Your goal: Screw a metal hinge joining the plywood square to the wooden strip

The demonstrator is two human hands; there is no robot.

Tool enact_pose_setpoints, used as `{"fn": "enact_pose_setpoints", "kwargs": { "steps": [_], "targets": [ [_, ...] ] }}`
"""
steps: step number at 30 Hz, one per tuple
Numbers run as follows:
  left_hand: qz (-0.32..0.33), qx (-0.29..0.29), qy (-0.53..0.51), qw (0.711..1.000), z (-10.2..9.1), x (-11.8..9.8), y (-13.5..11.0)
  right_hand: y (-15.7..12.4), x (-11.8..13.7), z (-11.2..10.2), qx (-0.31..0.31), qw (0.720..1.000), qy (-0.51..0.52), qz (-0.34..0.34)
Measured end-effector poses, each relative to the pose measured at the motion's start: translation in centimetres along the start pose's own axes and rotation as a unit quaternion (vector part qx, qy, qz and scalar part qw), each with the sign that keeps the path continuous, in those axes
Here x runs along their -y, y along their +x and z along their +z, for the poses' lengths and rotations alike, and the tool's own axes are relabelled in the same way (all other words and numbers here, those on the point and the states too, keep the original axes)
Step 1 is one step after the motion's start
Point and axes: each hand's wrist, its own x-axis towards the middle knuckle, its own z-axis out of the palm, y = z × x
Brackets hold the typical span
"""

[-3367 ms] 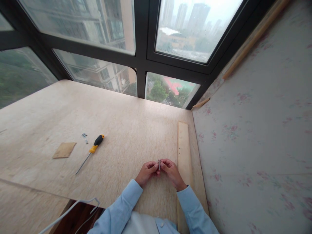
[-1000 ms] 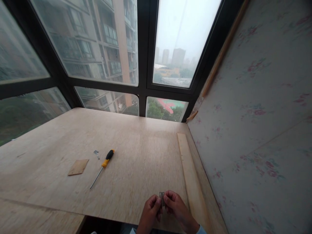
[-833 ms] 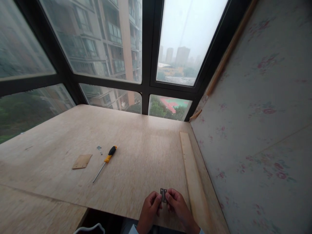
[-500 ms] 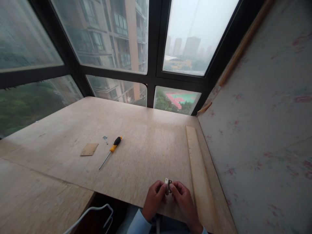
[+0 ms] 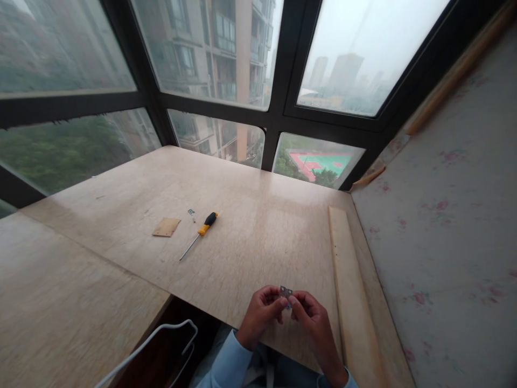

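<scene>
Pinching the metal hinge (image 5: 286,291) over the tabletop (image 5: 250,226), your left hand (image 5: 262,312) and right hand (image 5: 313,315) curl nearly closed on its opposite sides; likely light, stiff and slick, it suits an edge grip.

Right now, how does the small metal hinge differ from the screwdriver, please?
The metal hinge is held by the left hand and right hand, while the screwdriver lies on the light surface. The metal hinge is small and flat, with holes; the screwdriver is longer, with a black and yellow handle. Both show grey metal.
</scene>
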Motion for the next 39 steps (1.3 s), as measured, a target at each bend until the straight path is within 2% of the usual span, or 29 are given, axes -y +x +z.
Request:
{"fn": "enact_pose_setpoints", "kwargs": {
  "steps": [4,9,14,21,34,39],
  "targets": [
    [0.007,0.0,0.015,1.0,0.0,-0.1,-0.2,0.2,-0.1,-0.1,-0.001,1.0,-0.002,0.007],
    [0.021,-0.029,0.041,0.999,0.2,-0.3,-0.6,0.4,0.4,0.6,-0.016,1.0,0.012,0.013],
    [0.035,-0.066,0.032,0.997,0.1,-0.3,-0.8,0.4,1.3,0.9,0.01,1.0,0.002,0.012],
    [0.023,-0.036,0.045,0.998,-0.2,-0.2,-0.7,0.5,1.2,0.4,0.011,1.0,0.002,0.011],
    [0.026,-0.044,0.082,0.995,0.3,-0.2,-0.3,0.7,0.8,-0.2,0.009,1.0,0.01,0.022],
    [0.023,-0.038,0.076,0.996,0.8,-0.4,-0.3,0.6,0.8,-1.1,0.048,0.999,-0.002,0.023]
  ]
}}
